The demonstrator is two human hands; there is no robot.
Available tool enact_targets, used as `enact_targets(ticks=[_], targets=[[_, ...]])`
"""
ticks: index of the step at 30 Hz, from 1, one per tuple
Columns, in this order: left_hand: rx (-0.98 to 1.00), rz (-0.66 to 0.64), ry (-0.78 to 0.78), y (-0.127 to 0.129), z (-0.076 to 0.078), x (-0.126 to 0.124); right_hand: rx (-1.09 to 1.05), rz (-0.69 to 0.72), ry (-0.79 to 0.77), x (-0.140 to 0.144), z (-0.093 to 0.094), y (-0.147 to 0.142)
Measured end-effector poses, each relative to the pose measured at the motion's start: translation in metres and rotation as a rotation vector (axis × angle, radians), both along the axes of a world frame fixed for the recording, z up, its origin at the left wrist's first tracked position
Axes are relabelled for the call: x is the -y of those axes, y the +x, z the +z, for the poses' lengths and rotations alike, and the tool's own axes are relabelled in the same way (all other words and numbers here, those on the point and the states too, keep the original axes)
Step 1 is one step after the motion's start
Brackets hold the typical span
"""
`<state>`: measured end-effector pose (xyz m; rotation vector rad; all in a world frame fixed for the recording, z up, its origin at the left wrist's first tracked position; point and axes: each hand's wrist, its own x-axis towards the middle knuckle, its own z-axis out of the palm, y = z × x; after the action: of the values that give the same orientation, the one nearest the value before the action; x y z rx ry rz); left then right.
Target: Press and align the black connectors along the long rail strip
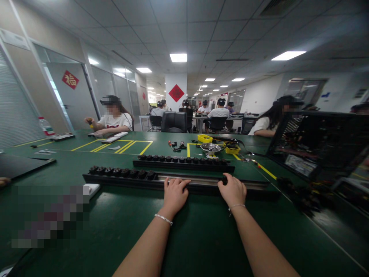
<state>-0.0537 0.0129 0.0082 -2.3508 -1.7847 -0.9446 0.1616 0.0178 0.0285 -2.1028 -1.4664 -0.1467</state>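
Head view: on the green bench point(123, 227), a long black rail point(201, 181) carries black modules point(117, 172) along its left side. The left hand point(175, 195) rests on the bare middle, grip unclear, while the right hand point(234, 191) pinches a small black part point(224, 179) at the rail farther right.

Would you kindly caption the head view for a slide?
Left hand on a partly filled black rail; right hand touching a small black part.
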Motion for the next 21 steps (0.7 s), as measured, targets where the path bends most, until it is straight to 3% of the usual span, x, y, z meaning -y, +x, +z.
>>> enact_targets(ticks=[13, 21], targets=[[-0.008, 0.005, -0.026, 0.0, 0.001, 0.0, -0.014, 0.131, -0.126, 0.004, 0.009, 0.017], [-0.002, 0.006, -0.004, 0.0, 0.0, -0.001, -0.026, 0.108, -0.126, 0.004, 0.009, 0.018]])
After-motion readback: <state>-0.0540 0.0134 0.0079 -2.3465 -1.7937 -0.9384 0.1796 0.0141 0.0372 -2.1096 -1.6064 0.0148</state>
